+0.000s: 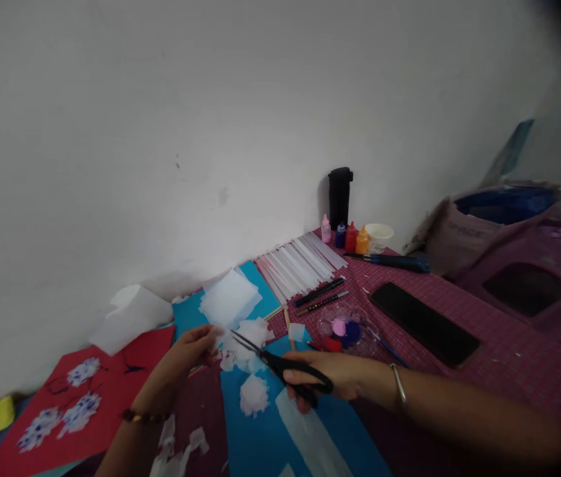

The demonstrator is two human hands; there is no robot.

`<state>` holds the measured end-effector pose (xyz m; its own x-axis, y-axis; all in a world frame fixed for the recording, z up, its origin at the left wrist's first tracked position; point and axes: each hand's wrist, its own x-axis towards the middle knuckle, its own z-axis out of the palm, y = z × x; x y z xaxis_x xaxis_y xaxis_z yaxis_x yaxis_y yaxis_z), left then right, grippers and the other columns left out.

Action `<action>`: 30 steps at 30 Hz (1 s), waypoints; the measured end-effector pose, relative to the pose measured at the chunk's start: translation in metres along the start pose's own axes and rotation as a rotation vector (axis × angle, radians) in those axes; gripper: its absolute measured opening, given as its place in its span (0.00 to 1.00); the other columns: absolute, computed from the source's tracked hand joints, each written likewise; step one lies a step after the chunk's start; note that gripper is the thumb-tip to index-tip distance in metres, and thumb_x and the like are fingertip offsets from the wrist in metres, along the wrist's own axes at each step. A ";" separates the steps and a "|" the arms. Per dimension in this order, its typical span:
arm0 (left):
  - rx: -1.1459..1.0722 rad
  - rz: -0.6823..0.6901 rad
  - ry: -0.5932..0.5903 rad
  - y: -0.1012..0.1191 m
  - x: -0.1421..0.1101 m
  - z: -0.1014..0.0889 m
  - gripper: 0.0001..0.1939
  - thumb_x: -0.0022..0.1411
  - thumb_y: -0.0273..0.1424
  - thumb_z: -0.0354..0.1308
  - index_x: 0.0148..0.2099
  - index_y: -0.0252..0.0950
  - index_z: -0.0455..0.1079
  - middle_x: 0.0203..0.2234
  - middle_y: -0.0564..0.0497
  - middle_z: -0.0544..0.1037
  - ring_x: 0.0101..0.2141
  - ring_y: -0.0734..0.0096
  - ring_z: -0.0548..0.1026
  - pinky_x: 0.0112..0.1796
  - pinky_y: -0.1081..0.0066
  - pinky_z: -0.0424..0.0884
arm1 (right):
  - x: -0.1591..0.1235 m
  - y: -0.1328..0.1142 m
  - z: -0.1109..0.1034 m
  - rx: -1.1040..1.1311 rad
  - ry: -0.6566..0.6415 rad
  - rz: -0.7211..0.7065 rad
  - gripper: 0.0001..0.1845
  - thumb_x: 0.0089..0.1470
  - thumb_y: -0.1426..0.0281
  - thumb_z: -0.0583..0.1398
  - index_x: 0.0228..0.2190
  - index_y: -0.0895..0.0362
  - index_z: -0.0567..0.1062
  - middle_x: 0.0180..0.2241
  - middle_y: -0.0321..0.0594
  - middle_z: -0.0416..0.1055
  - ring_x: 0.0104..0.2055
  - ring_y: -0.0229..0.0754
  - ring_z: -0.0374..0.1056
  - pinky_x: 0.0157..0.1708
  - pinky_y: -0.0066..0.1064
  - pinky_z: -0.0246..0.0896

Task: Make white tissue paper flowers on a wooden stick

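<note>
My right hand [332, 377] grips black scissors [280, 364], fingers through the handles, blades apart and pointing left. My left hand [195, 351] pinches a small piece of white tissue paper [220, 338] just ahead of the blade tips. Below them lies a blue paper sheet [270, 437] with a fluffy white tissue ball [253, 395] and a white strip [312, 440] on it. More white tissue scraps [248, 351] sit behind the scissors.
A red sheet with white-and-blue tissue flowers [61, 411] lies at left. White paper strips [300, 262], pens [318, 291], a paint palette [344, 328], small paint bottles [350, 236], a white cup [379, 236], a black flask [340, 197] and a black phone [424, 322] lie on the maroon mat. A wall runs close behind.
</note>
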<state>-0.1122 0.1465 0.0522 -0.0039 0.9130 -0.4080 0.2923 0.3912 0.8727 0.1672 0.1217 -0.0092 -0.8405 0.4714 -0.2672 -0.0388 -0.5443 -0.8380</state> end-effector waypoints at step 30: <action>-0.128 -0.053 -0.097 -0.023 -0.002 0.007 0.21 0.45 0.36 0.65 0.41 0.33 0.68 0.20 0.57 0.71 0.17 0.80 0.66 0.22 0.76 0.61 | 0.030 0.006 0.008 -0.065 0.162 -0.096 0.26 0.43 0.49 0.62 0.31 0.58 0.63 0.20 0.27 0.61 0.14 0.27 0.55 0.11 0.20 0.49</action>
<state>-0.1127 0.1347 0.0313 0.0776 0.8776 -0.4732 0.1697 0.4560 0.8736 0.1376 0.1268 -0.0187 -0.7364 0.6272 -0.2536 -0.0748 -0.4479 -0.8909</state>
